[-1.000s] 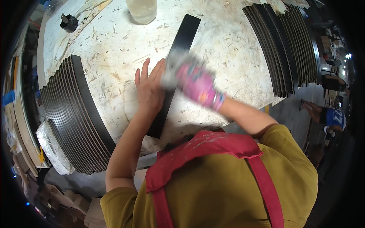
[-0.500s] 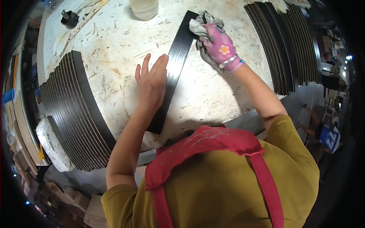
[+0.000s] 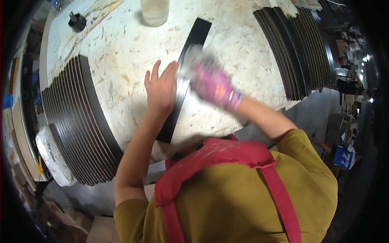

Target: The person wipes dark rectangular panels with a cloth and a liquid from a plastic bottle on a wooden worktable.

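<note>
A long black board (image 3: 197, 32) lies slantwise on the pale, scuffed worktable (image 3: 121, 77). Bare and with fingers stretched out, my left hand (image 3: 161, 90) rests along the board's left edge. My right hand (image 3: 214, 86) wears a pink flowered glove and is smeared by motion. It is closed on a grey rag (image 3: 190, 60), which presses on the board's upper middle. The rag and glove hide part of the board. Just below them, a bright shine shows on the black surface.
Stacked black boards (image 3: 77, 117) stand at the left, beside a plastic-wrapped white bundle (image 3: 54, 156). More black boards (image 3: 289, 52) line the right side. At the back are a cloudy container (image 3: 155, 12) and a small black object (image 3: 78, 22). Another person (image 3: 344, 156) is off at far right.
My right hand has swept the rag from the board's far end down and left toward its middle. My left hand has stayed in nearly the same place.
</note>
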A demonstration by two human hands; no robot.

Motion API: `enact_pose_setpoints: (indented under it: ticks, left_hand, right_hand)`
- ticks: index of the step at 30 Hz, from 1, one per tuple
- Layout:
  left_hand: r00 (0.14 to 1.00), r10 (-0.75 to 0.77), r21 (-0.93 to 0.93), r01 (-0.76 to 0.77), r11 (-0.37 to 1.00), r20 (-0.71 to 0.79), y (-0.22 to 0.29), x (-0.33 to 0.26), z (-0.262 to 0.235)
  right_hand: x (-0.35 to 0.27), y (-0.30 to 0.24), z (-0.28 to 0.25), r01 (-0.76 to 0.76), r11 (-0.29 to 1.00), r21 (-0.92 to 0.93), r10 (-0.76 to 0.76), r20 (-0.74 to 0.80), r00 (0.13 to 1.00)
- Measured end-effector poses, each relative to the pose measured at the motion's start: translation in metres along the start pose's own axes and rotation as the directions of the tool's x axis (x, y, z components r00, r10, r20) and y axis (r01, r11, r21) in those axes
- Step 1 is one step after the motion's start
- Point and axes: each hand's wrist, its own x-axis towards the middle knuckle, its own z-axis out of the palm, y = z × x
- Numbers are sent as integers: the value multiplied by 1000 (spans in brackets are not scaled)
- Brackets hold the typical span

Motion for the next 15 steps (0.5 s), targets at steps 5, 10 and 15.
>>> enact_pose_setpoints:
  ticks: [5,10,15]
  left_hand:
    - [997,-2,-25,4,1000,82,6,-4,-9]
    - [998,8,-15,-7,1000,59,7,-3,-3]
    - [997,15,24,-16,1000,75,6,0,2]
  right_hand:
    - [-12,-22,17,285,958,32,-275,-189,943]
    - [69,68,-30,-329,632,702,497,-40,867]
    - [80,98,-15,-168,954,248,247,-336,909]
